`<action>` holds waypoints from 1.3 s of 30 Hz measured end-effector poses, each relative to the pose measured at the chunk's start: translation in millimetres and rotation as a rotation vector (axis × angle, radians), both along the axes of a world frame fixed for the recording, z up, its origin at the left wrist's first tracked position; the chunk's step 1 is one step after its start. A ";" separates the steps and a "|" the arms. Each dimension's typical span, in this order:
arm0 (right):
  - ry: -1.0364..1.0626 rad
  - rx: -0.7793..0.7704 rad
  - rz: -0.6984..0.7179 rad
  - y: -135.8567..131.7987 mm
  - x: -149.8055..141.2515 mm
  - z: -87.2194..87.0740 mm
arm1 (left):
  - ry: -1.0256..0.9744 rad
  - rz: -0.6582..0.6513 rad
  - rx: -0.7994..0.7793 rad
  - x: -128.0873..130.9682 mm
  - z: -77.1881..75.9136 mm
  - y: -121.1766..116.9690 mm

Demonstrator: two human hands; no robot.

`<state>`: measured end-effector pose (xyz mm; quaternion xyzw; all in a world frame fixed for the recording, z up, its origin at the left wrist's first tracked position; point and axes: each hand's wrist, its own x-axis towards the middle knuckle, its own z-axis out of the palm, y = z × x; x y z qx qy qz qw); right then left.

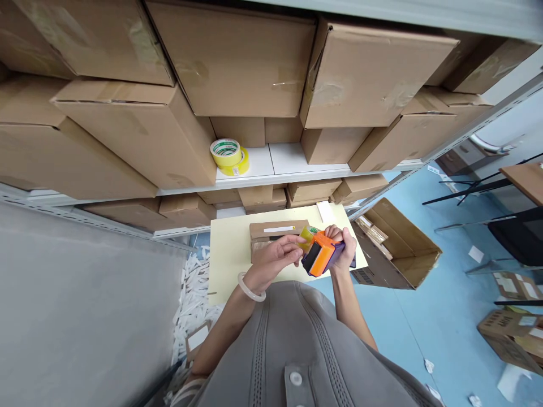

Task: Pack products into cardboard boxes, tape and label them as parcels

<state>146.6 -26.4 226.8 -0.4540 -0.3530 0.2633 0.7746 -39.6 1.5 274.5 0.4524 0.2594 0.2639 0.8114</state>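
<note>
An orange and purple tape dispenser (321, 254) with a roll of clear yellowish tape (307, 234) in it is held over the table. My right hand (343, 249) is wrapped round its purple side. My left hand (278, 257), wearing a pale bangle on the wrist, reaches in from the left. Its fingers are stretched out, with the fingertips at the tape roll and the dispenser's edge; whether they pinch the tape's end cannot be made out. Just behind the left hand, a closed cardboard box (258, 232) with a white label lies on the cream tabletop (229, 254).
Shelves of cardboard boxes (246, 62) rise in front, with two yellow tape rolls (229, 155) on one shelf. An open carton (407, 249) stands on the blue floor at the right. White paper scraps (193, 294) cover the floor at left, beside a grey wall (85, 305).
</note>
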 end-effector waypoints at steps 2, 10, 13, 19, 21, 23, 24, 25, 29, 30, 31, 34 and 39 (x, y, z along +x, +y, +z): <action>0.001 -0.008 0.005 -0.8 0.3 0.0 | -0.017 -0.006 0.001 2.9 -0.8 -1.2; 0.031 0.007 -0.028 -3.3 -2.4 0.1 | 0.016 0.188 0.041 5.7 3.8 -5.0; -0.037 -0.034 -0.102 -4.5 2.2 3.6 | 0.068 0.366 0.141 0.7 5.3 -1.0; -0.204 -0.067 -0.164 -6.0 9.8 10.8 | 0.112 0.478 0.273 -9.0 7.9 6.1; -0.271 -0.090 -0.174 -6.8 10.6 14.6 | 0.104 0.503 0.288 -11.7 7.8 6.2; -0.341 -0.132 -0.177 -8.1 10.2 20.0 | 0.095 0.533 0.293 -15.0 7.3 5.4; -0.373 -0.154 -0.176 -9.0 9.6 23.1 | 0.092 0.548 0.296 -17.0 7.1 4.8; -0.399 -0.172 -0.172 -10.0 8.7 26.5 | 0.089 0.560 0.302 -19.1 7.1 4.0; -0.474 -0.213 -0.148 -14.0 5.0 39.6 | 0.086 0.580 0.342 -27.8 8.8 2.4; -0.489 -0.223 -0.142 -14.8 4.4 41.9 | 0.092 0.574 0.343 -29.6 8.9 3.1; -0.499 -0.236 -0.137 -15.3 4.0 43.4 | 0.104 0.558 0.337 -31.2 8.3 4.2; -0.505 -0.318 -0.089 -16.3 3.1 40.7 | 0.156 0.444 0.245 -34.3 -0.6 8.7; -0.475 -0.517 0.065 -23.5 4.1 8.7 | 0.132 0.158 -0.113 -35.8 -40.2 3.4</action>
